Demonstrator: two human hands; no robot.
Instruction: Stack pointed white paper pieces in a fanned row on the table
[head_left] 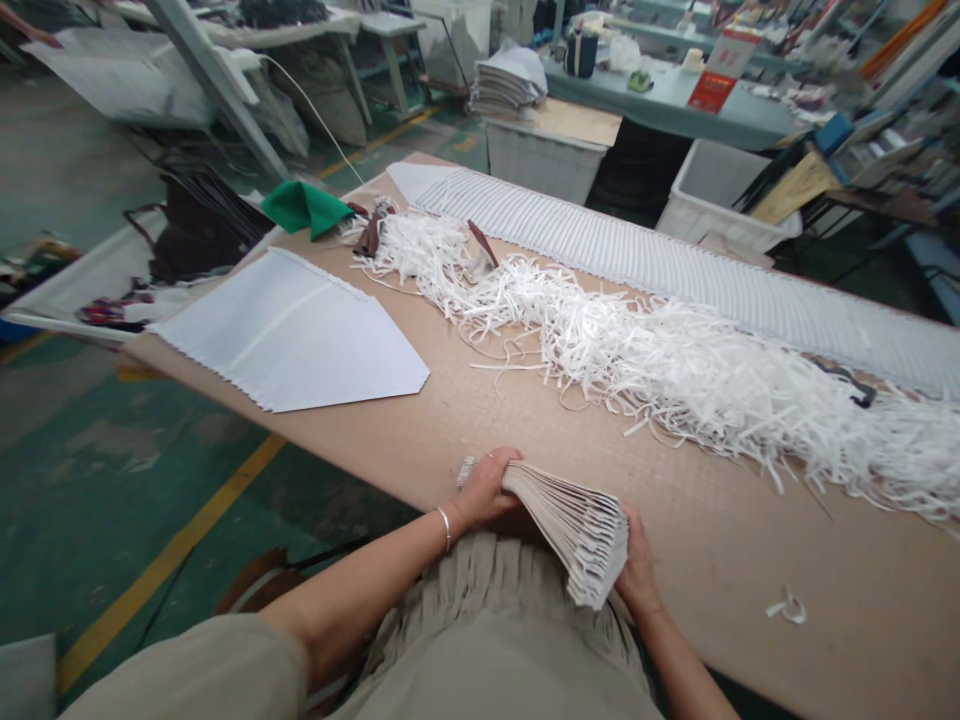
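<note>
A thick stack of folded paper bags (574, 525) rests on edge at the near rim of the brown table (480, 410), pressed against my body. My left hand (487, 487) is closed over the stack's left end, thumb on top, a bracelet on the wrist. My right hand (639, 565) grips the stack's right end from behind, fingers wrapped around it. Both hands hold the same stack.
A long heap of white paper strips (675, 360) runs across the table. A fanned row of white sheets (292, 335) lies at left, a longer fanned row (675, 265) along the far edge. Green cloth (304, 207) sits at the far corner. White crates (720, 200) and benches stand behind.
</note>
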